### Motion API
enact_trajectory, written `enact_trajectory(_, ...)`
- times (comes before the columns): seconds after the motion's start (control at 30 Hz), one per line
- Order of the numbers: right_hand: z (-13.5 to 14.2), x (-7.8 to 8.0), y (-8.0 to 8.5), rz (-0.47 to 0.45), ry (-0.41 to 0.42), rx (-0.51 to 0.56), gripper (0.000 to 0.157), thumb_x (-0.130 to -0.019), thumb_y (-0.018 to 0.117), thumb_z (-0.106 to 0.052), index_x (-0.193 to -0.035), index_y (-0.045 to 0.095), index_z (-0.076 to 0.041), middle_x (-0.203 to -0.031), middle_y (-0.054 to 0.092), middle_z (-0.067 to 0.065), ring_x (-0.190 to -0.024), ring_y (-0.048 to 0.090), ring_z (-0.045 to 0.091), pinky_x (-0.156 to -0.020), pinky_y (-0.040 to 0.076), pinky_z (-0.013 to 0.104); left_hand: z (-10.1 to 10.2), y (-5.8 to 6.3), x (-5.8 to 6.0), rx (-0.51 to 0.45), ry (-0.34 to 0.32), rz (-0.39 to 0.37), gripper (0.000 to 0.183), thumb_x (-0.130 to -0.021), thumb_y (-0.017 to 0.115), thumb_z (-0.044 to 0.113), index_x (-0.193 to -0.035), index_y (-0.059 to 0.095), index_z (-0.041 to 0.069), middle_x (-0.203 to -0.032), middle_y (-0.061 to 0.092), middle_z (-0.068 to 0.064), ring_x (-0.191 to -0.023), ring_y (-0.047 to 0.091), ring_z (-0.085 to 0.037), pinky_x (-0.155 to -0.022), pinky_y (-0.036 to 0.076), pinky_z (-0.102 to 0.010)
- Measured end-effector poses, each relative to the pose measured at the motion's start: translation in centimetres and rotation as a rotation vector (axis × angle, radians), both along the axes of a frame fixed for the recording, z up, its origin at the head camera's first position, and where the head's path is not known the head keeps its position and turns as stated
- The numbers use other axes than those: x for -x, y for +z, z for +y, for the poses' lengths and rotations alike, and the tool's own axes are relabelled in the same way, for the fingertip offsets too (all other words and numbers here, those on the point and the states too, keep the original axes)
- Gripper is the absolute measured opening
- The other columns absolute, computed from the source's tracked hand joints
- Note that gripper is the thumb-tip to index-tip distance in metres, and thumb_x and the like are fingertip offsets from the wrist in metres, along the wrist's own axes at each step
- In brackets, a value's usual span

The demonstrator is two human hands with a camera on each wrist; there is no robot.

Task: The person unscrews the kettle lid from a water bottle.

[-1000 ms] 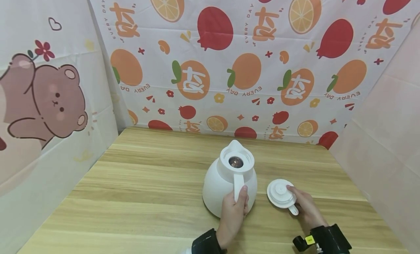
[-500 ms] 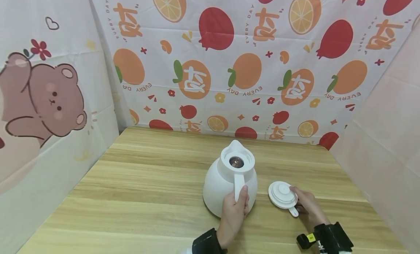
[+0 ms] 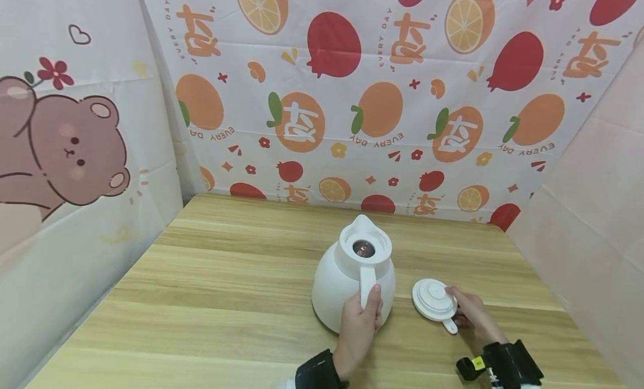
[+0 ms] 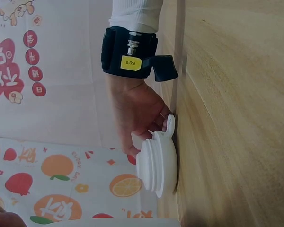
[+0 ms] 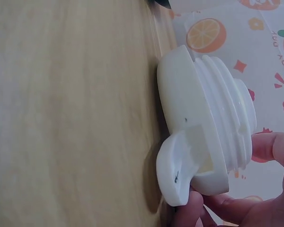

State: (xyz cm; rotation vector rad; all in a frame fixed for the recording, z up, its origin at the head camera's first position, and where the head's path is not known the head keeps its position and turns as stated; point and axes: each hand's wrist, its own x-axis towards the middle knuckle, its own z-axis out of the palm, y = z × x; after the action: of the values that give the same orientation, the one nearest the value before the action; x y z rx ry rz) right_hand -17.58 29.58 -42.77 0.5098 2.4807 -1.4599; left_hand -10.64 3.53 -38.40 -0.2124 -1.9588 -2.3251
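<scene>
A white thermos jug [image 3: 329,291] stands upright on the table with its mouth uncovered and its spout facing away from me. My left hand [image 3: 358,327] grips the jug's handle [image 3: 368,283], thumb along the top of it. To the right, my right hand [image 3: 475,316] pinches a round white lid [image 3: 434,298], thumb on its upper side and fingers at the rim. Stepped, threaded sides face up on the lid, and its tab [image 5: 173,175] points toward me. In the left wrist view the lid [image 4: 158,163] is at the tabletop; whether it fully rests there I cannot tell.
The wood-grain table [image 3: 216,288] stretches left of the jug and beyond it. A fruit-printed cloth [image 3: 382,109] hangs along the back edge. Cloth walls close both sides, the left one [image 3: 146,210] bearing a printed bear.
My right hand and the lid have shifted slightly to the right and toward me. The left hand keeps its grip on the jug, which stays in place.
</scene>
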Motion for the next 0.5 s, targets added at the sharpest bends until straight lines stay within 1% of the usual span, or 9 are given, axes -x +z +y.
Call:
enact_trajectory(0.17, -0.08, 0.16, 0.06, 0.000, -0.001, -0.009, 0.058, -0.094, 0.042, -0.044, -0.116, 0.049, 0.009, -0.071, 0.048, -0.006, -0.061, 0.047, 0.006, -0.058, 0.043, 0.021, -0.07, 0.09, 0.09, 0.008, 0.001, 0.002, 0.053, -0.098, 0.047, 0.026, -0.069, 0.046, -0.019, -0.053, 0.039, -0.005, -0.043, 0.035, 0.000, -0.045, 0.029, -0.011)
enact_trajectory(0.33, -0.25, 0.28, -0.03, 0.009, -0.016, -0.014, 0.051, -0.094, 0.041, -0.039, -0.111, 0.050, 0.008, -0.064, 0.044, -0.007, -0.057, 0.044, 0.006, -0.055, 0.040, 0.020, -0.14, 0.13, 0.15, 0.016, 0.006, 0.001, 0.053, -0.098, 0.047, 0.026, -0.069, 0.046, -0.018, -0.053, 0.039, -0.004, -0.043, 0.035, 0.000, -0.046, 0.029, -0.011)
enact_trajectory(0.5, -0.45, 0.29, -0.10, 0.024, -0.029, -0.015, 0.052, -0.094, 0.040, -0.036, -0.114, 0.050, 0.011, -0.061, 0.044, -0.008, -0.055, 0.044, 0.005, -0.055, 0.040, 0.020, -0.21, 0.21, 0.24, 0.016, 0.003, 0.002, 0.053, -0.098, 0.047, 0.027, -0.069, 0.046, -0.018, -0.053, 0.040, -0.005, -0.043, 0.036, 0.000, -0.046, 0.029, -0.011)
